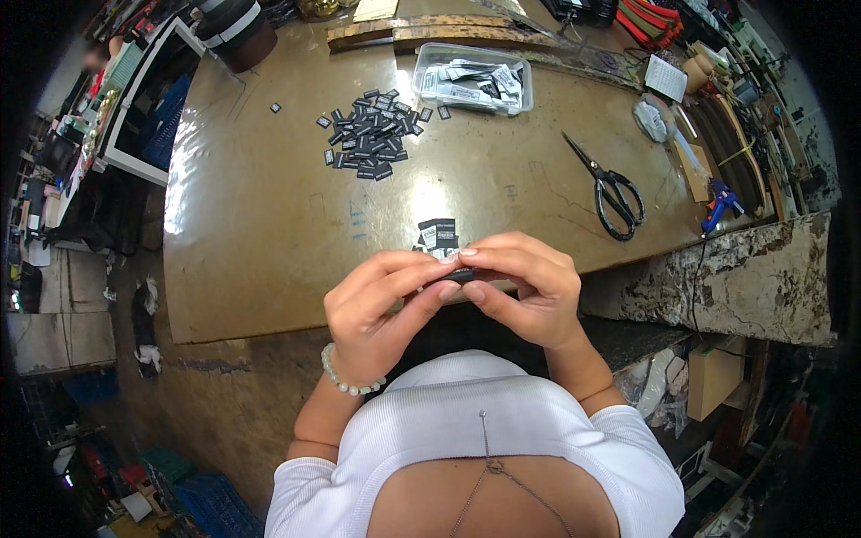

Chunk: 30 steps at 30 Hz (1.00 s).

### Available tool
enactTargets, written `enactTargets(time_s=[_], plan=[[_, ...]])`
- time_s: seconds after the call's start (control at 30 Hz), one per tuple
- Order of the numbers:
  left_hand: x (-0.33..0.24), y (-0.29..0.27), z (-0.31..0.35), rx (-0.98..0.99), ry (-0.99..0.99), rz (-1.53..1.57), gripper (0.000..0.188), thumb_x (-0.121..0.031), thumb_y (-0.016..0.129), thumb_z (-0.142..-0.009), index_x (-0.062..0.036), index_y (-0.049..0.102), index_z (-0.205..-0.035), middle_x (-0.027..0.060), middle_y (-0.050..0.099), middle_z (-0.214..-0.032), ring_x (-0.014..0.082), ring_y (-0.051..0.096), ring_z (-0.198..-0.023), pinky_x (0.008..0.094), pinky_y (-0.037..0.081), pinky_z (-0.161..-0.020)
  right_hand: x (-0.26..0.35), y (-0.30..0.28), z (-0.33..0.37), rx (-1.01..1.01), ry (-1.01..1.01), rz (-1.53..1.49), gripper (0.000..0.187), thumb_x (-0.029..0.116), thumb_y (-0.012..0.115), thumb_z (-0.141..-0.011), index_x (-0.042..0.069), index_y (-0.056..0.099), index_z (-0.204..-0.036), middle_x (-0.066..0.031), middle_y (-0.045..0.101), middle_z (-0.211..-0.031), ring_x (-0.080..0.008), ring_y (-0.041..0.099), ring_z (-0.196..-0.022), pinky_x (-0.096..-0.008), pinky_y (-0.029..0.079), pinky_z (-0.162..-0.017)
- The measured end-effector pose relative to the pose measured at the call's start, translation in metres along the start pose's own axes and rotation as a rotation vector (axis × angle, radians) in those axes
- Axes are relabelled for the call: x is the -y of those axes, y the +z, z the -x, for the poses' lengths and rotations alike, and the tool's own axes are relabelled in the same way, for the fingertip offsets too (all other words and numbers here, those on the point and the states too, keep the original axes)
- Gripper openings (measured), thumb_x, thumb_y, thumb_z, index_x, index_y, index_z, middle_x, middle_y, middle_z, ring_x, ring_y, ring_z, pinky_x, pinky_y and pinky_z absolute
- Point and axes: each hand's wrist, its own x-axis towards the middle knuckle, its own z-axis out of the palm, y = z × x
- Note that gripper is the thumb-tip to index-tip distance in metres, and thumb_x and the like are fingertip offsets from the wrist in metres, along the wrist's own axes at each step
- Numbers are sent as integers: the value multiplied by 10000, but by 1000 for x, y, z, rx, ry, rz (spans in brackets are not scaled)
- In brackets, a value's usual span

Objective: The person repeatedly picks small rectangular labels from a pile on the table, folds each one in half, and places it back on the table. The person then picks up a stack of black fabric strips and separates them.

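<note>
At the near edge of the table, my left hand (pixel 381 291) and my right hand (pixel 529 285) meet with thumbs and fingertips pinched together. Between them is a small dark piece (pixel 460 275), which looks like a folded label and is mostly covered by my fingers. Just beyond the fingertips lie a few flat black-and-white labels (pixel 439 233), overlapping on the tabletop. Farther off, a loose pile of small black folded labels (pixel 368 139) spreads out. Behind it, a clear plastic box (pixel 418 79) holds more black and white labels.
Black-handled scissors (pixel 619 202) lie on the brown table (pixel 260 233) to the right, blades pointing away. A blue glue gun (pixel 720 204) with a cord is at the right edge. Wooden strips (pixel 430 34) run along the back. One stray label (pixel 275 108) sits left of the pile.
</note>
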Motion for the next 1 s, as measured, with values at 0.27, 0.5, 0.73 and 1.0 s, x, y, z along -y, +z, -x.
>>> enactTargets(time_s=[0.27, 0.5, 0.73, 1.0], plan=[[-10, 0, 0, 26, 7, -81, 219, 23, 745, -723, 11, 692, -935, 104, 667, -843, 193, 635, -712, 269, 511, -626, -5, -1, 0, 12, -117, 43, 230, -28, 722, -740, -11, 680, -966, -134, 681, -933, -241, 669, -844, -306, 540, -734], [-1, 5, 3, 16, -128, -50, 118, -4, 728, -765, -11, 704, -880, 88, 663, -762, 111, 601, -626, 233, 476, -548, -7, 3, 8, -3, 70, -10, 153, -46, 663, -807, -43, 650, -959, -143, 653, -910, -173, 664, -795, -246, 542, -700], [17, 2, 3, 60, -756, 511, 108, -48, 697, -835, 35, 691, -903, 42, 669, -808, 44, 576, -693, 180, 467, -594, -17, -6, 9, 129, 268, -240, 207, -62, 611, -825, -22, 620, -1029, -129, 637, -1025, -187, 667, -870, -260, 556, -705], [16, 2, 2, 155, -709, 430, 179, -50, 700, -832, 27, 693, -993, 82, 680, -897, 79, 607, -775, 181, 487, -680, -25, -17, 6, 196, 297, -181, 125, -72, 676, -773, -26, 657, -887, -105, 653, -951, -139, 644, -822, -244, 563, -743]])
